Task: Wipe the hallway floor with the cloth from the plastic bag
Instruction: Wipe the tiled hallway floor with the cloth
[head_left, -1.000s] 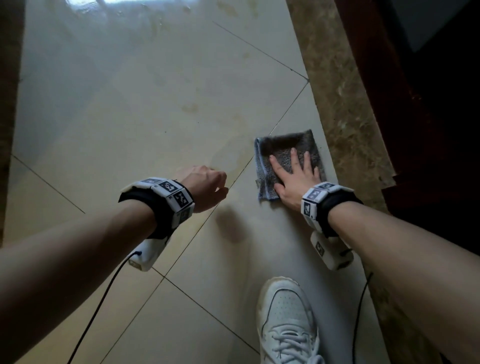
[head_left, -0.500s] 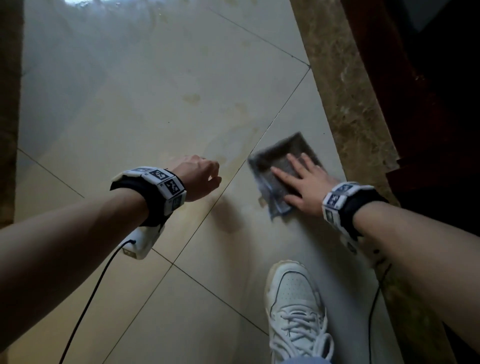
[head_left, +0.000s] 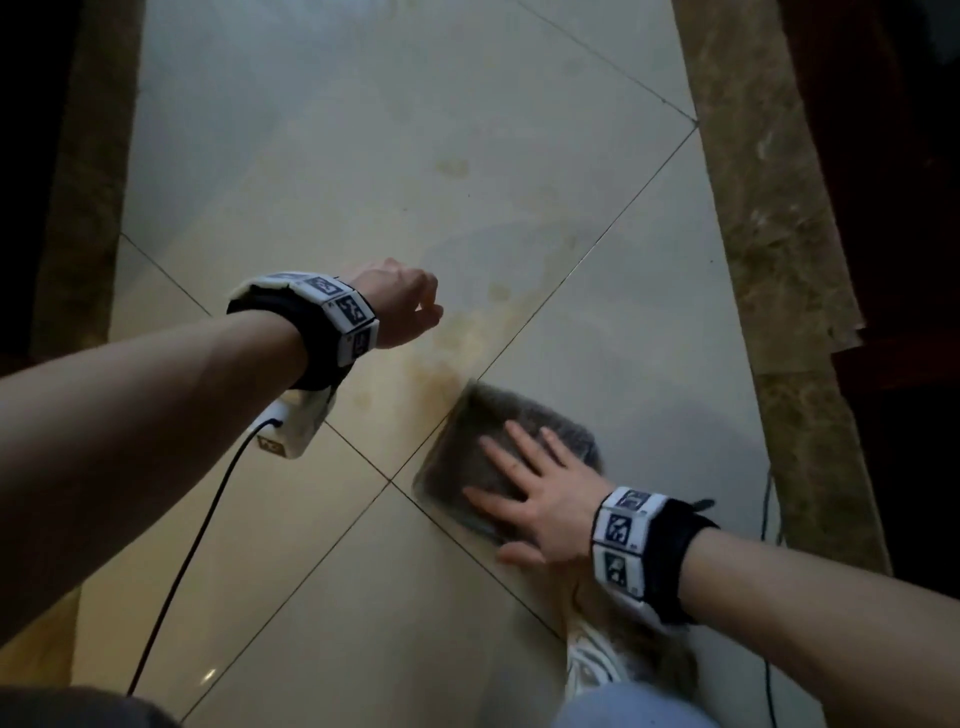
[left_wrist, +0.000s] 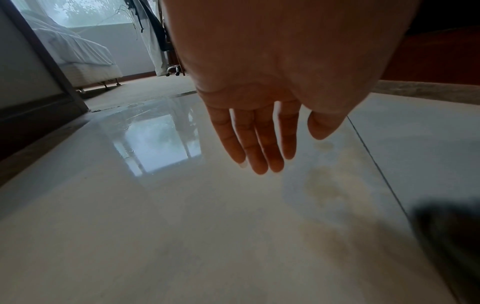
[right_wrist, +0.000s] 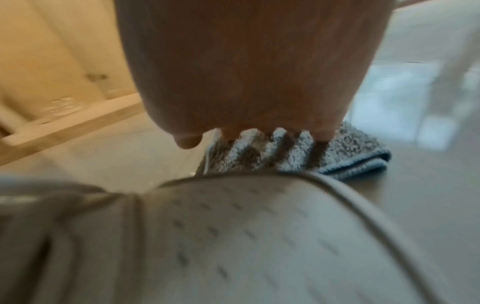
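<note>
A folded grey cloth (head_left: 483, 441) with a blue hem lies flat on the glossy cream floor tiles (head_left: 363, 156). My right hand (head_left: 530, 488) presses down on it with fingers spread straight; in the right wrist view the cloth (right_wrist: 345, 152) shows beyond the fingers. My left hand (head_left: 410, 306) hovers above the floor to the left of the cloth, holding nothing. The left wrist view shows that left hand (left_wrist: 262, 144) with fingers hanging straight and relaxed over the tile. Yellowish stains (head_left: 441, 353) mark the tile between the two hands.
A brown marble border (head_left: 769, 260) runs along the right side, with dark wood beyond it. My white sneaker (head_left: 613, 660) stands just behind the right hand. Black wrist cables (head_left: 192, 545) trail toward me. A bedroom with a bed (left_wrist: 78, 53) opens at the hallway's far end.
My right hand has slid the cloth toward me and to the left, onto the tile joint. The left hand stayed hovering over the floor.
</note>
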